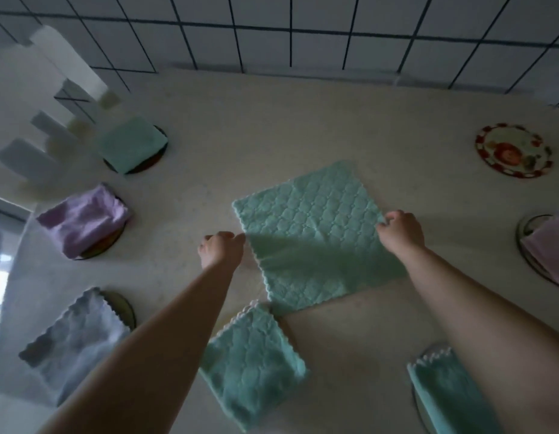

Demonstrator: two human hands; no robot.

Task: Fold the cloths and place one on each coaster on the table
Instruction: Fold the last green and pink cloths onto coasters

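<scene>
In the middle of the surface (303,126) a green quilted cloth (306,227) lies spread flat, set like a diamond, and both hands are at its side corners; the left hand (221,249) has its fingers curled at the left corner and seems to pinch the edge there, though shadow hides the contact; the right hand (400,230) pinches the right corner between curled fingers. The step in hand looks to be the first fold of this cloth — the next move calls for lifting the two held corners together and laying one half squarely over the other, edges matched, before a second fold brings it down to coaster size. As for what sits where: the patterned coaster (513,150) at the far right is bare and well apart from the cloth, so it is the likely home for this one; a folded green cloth (132,144) rests on a round coaster at far left; a lilac cloth (84,219) covers the coaster below it; a grey cloth (74,336) lies on another at near left; a second folded green cloth (251,349) lies close to the spread one, whatever is under it unseen; a pink cloth (550,245) and a further green one (444,393) each sit on coasters at the right.
</scene>
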